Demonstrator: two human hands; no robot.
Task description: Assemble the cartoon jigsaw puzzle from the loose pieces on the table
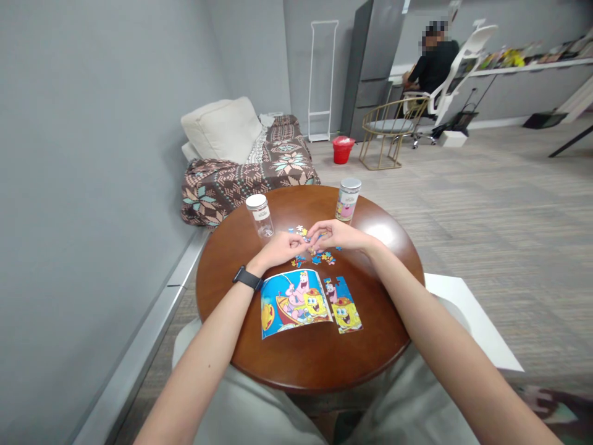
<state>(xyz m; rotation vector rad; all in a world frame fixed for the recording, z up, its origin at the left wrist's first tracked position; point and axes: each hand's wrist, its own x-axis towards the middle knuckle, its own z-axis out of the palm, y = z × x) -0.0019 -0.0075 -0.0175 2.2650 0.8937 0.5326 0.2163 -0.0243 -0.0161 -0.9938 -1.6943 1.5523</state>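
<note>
My left hand [283, 247], with a dark watch [248, 278] on its wrist, reaches over a pile of loose jigsaw pieces [324, 257]. From the other side my right hand [337, 235] bends over the same pile. The fingertips of both hands come together in a pinch above the pieces; whatever is between them is too small and covered to make out. Nearer to me lies a printed picture sheet [296, 303] with cartoon figures in a boat, its edges curling up. Just right of it is a partly joined puzzle section [343, 306] with a yellow figure and an uneven upper edge.
A clear jar with a white lid [260, 215] stands at the back left of the round table [259, 361], and a printed tin [347, 199] at the back right. Beyond are a patterned sofa [278, 157], a red bin [342, 150], a gold chair [389, 127] and a seated person [435, 65].
</note>
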